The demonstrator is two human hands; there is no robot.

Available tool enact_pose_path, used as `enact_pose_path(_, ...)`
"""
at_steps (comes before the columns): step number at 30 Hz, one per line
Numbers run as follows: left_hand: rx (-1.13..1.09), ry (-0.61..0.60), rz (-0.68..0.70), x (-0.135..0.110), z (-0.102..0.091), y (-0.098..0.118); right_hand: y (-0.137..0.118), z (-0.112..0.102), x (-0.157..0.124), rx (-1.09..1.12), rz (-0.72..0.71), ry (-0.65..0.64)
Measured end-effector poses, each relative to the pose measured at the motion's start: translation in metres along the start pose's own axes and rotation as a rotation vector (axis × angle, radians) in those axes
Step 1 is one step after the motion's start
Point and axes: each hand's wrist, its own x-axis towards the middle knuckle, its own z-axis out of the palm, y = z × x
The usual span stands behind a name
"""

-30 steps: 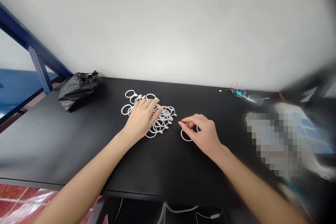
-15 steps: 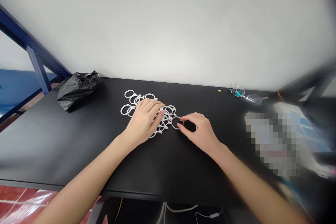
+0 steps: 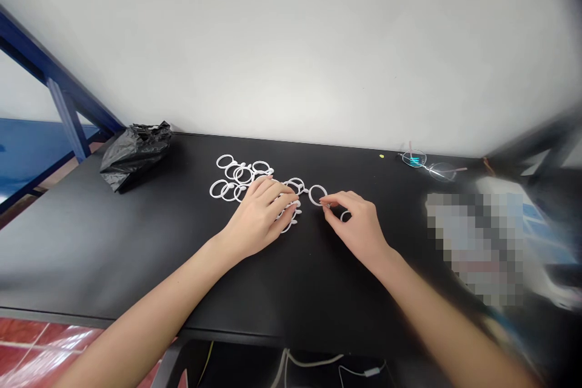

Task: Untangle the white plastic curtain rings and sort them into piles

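Left hand (image 3: 261, 212) flat, right hand (image 3: 357, 224) pinching

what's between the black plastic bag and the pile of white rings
Nothing: in the head view only bare black table lies between the black plastic bag and the pile of white rings.

My head camera is looking forward and down across the black table (image 3: 136, 254) toward the white wall (image 3: 291, 42); it is sitting close above my forearms.

Both forearms are bare, with no sleeves in view. The left hand (image 3: 259, 215) and right hand (image 3: 359, 227) wear no gloves, rings or watch.
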Motion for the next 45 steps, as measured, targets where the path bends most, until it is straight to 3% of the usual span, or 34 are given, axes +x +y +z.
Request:
enact_pose_path(4, -0.029, -0.007, 0.01, -0.001, 0.002, 0.002, -0.009, -0.002, 0.001, 0.158, -0.124, 0.097)
enact_pose_path(9, -0.063, -0.022, 0.073, 0.0, 0.001, 0.002, -0.017, -0.001, 0.001, 0.336, -0.332, 0.035)
enact_pose_path(14, -0.095, 0.139, 0.068, 0.001, 0.0, 0.001, -0.02, -0.002, -0.002, 0.359, -0.277, 0.098)
enact_pose_path(18, -0.193, 0.235, -0.065, 0.002, 0.001, 0.005, -0.024, -0.003, -0.005, 0.409, -0.23, 0.052)
enact_pose_path(22, -0.229, 0.227, -0.156, 0.002, 0.002, 0.01, -0.027, 0.002, -0.009, 0.442, -0.25, 0.032)
enact_pose_path(27, -0.318, 0.154, -0.175, 0.0, 0.002, 0.012, -0.025, 0.007, -0.011, 0.414, -0.261, 0.143)
enact_pose_path(33, -0.323, 0.044, -0.061, -0.003, 0.003, 0.011, -0.029, 0.003, -0.01, 0.47, -0.285, 0.122)
enact_pose_path(45, -0.273, 0.159, -0.017, -0.003, 0.005, 0.01, -0.029, 0.001, -0.012, 0.493, -0.339, 0.053)
